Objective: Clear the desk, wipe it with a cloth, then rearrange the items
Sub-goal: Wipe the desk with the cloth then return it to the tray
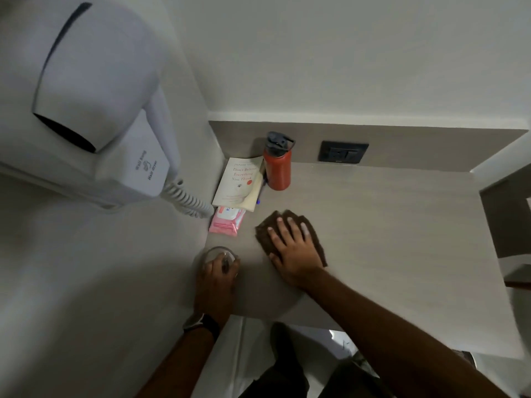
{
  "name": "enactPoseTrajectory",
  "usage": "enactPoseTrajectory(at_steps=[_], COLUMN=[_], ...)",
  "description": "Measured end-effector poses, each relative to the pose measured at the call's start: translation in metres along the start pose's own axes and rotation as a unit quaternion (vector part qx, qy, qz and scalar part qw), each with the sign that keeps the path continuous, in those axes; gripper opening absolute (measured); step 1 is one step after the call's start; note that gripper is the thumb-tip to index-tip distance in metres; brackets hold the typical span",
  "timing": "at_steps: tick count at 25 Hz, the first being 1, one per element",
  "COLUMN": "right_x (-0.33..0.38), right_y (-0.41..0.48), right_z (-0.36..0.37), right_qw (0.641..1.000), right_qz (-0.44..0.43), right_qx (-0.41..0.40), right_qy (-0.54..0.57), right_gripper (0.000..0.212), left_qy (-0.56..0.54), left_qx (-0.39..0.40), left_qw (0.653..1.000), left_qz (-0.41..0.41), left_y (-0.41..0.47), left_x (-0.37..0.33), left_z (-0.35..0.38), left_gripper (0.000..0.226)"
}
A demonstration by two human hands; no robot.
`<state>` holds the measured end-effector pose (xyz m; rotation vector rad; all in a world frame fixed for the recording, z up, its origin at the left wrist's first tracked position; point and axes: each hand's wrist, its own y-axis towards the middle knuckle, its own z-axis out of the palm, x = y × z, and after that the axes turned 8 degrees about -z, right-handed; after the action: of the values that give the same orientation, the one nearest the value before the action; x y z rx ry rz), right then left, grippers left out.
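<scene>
Pale wood-grain desk set in a white-walled corner. Brown folded cloth pressed flat under the right hand, fingers spread; left hand closed around a clear glass at the desk's left edge. Cream paperback — "Don't Believe Everything You Think"; white wall unit — "Hair Dryer".

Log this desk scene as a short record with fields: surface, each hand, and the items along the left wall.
surface: desk, mostly bare on the right
right hand: flat, palm down on brown cloth
left hand: gripping a glass from above at the desk's left edge
back left corner: red bottle, upright
beside bottle: book, lying flat
nearer than book: pink packet
wall: hair dryer, outlet
</scene>
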<state>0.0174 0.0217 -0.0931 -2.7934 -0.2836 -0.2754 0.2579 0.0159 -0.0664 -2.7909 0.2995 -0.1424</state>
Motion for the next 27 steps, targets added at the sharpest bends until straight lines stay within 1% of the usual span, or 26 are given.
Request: enactPoseTrajectory(at_steps=[2,4,7,9,10,11,12,13,14,15,16,18,19,20,21,22,24,25,27], right_x=[0.024,0.032,0.007,-0.031,-0.055,-0.080,-0.106,-0.131,-0.148,-0.157,-0.157,-0.133,-0.112,-0.090,-0.067,-0.044,-0.005,0.007,0.007], right_y=[0.010,-0.004,-0.056,-0.099,-0.123,-0.147,-0.173,-0.204,-0.234,-0.259,-0.276,-0.281,-0.271,-0.256,-0.239,-0.221,-0.187,-0.174,-0.156], right_z=[0.008,0.024,0.047,0.050,0.048,0.045,0.043,0.042,0.044,0.048,0.056,0.076,0.082,0.086,0.088,0.090,0.095,0.098,0.099], right_qw=[0.996,0.986,0.971,0.969,0.975,0.985,0.994,0.998,0.992,0.974,0.952,0.909,0.895,0.893,0.904,0.926,0.971,0.985,0.995], right_qz=[-0.088,-0.159,-0.230,-0.236,-0.210,-0.161,-0.087,0.012,0.121,0.222,0.302,0.408,0.432,0.432,0.402,0.343,0.189,0.123,0.032], right_qx=[0.022,0.033,0.037,0.029,0.020,0.014,0.007,-0.008,-0.027,-0.046,-0.057,-0.079,-0.091,-0.105,-0.115,-0.120,-0.098,-0.083,-0.056], right_qy=[-0.021,-0.040,-0.053,-0.063,-0.065,-0.065,-0.064,-0.054,-0.029,-0.002,0.016,0.043,0.057,0.072,0.091,0.106,0.104,0.091,0.078], right_gripper=[0.070,0.068,0.065,0.064,0.064,0.065,0.066,0.066,0.067,0.069,0.070,0.071,0.072,0.072,0.073,0.073,0.074,0.074,0.073], left_qy=[-0.004,-0.006,-0.003,0.007,0.010,0.006,-0.003,-0.009,-0.011,-0.014,-0.020,-0.030,-0.034,-0.041,-0.048,-0.057,-0.080,-0.092,-0.113], left_qx=[-0.002,-0.002,-0.021,-0.039,-0.048,-0.050,-0.052,-0.052,-0.055,-0.057,-0.058,-0.053,-0.050,-0.048,-0.046,-0.047,-0.053,-0.057,-0.049], left_qw=[1.000,1.000,1.000,0.999,0.999,0.999,0.999,0.999,0.998,0.998,0.997,0.996,0.996,0.996,0.996,0.995,0.990,0.988,0.986], left_qz=[0.001,-0.004,-0.010,-0.005,-0.002,-0.005,-0.005,0.004,0.020,0.038,0.053,0.068,0.068,0.065,0.066,0.074,0.100,0.111,0.113], left_y=[0.002,0.002,0.001,0.000,0.000,0.001,0.002,0.003,0.003,0.003,0.003,0.001,0.000,0.000,-0.002,-0.004,-0.007,-0.008,-0.010], left_x=[0.007,0.012,0.007,-0.007,-0.018,-0.031,-0.043,-0.058,-0.071,-0.082,-0.091,-0.105,-0.108,-0.108,-0.106,-0.101,-0.085,-0.077,-0.063], left_z=[0.005,0.008,0.011,0.008,0.004,-0.001,-0.007,-0.013,-0.019,-0.022,-0.024,-0.027,-0.026,-0.023,-0.020,-0.015,-0.001,0.006,0.017], left_gripper=[0.050,0.048,0.049,0.050,0.050,0.051,0.051,0.053,0.055,0.057,0.059,0.060,0.058,0.056,0.054,0.055,0.058,0.059,0.061])
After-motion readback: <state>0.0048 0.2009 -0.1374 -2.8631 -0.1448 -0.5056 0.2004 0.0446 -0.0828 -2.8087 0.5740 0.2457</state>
